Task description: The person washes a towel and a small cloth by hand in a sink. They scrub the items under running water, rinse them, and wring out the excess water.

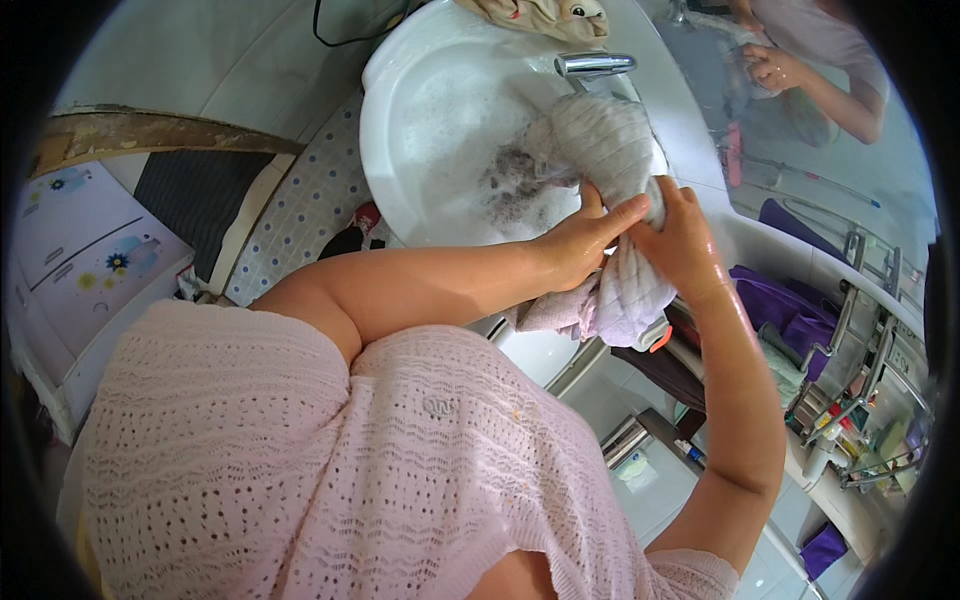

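Observation:
A light grey, ribbed cloth (607,140), looking wet, is bunched over the right rim of the white washbasin (385,175). My left hand (583,238) is closed around its middle, thumb on top. My right hand (685,240) grips the same bunch from the right side, its fingers curled over it. The upper end of the cloth lies under the chrome tap (595,65); the lower end hangs past the rim. Beside that hanging end is a pinkish cloth (568,310). Suds and greyish water sit in the basin.
A beige cloth (545,15) with an eye pattern lies at the basin's far edge. On the right, a mirror (810,130) reflects my arms, above metal racks (850,350) and purple cloth (785,305). A white cabinet (95,250) with flowers stands at left.

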Motion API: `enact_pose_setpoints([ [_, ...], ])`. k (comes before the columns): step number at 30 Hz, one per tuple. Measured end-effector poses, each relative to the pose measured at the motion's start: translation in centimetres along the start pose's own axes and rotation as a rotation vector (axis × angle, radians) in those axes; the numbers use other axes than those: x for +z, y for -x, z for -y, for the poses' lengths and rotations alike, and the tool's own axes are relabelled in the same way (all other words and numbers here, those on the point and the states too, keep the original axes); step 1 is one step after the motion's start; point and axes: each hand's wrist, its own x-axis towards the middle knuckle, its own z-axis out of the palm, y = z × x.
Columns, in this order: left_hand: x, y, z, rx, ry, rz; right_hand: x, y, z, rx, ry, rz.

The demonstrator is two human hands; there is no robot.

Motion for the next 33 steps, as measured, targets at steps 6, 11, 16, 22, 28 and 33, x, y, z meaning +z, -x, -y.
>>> enact_pose_setpoints([
  [6, -0.6, -1.0, -1.3, -0.164, -0.063, 0.277, -0.4, 2.4, 2.3, -0.124, -0.064, -0.001],
  [11, -0.6, -1.3, -2.0, -0.241, 0.16, 0.206, -1.0, 3.9, 1.2, -0.087, -0.664, -0.009],
  [16, 1.2, -1.1, -1.5, -0.313, 0.159, 0.065, 5.5, 5.9, -7.9, 0.128, -1.474, -0.688],
  [22, 1.1, -0.1, -1.0, -0.404, 0.191, 0.14, 10.6, 3.2, -4.6, 0.027, -2.03, -0.166],
  [28, 0.9, 0.9, 1.0, -0.5, 0.142, 0.151, 7.6, 1.5, -4.7, 0.224, -2.025, -0.258],
  [33, 1.6, 0.4, -0.3, -0.369, 0.146, 0.078, 1.4, -0.2, -4.5, 0.255, -1.956, -0.144],
])
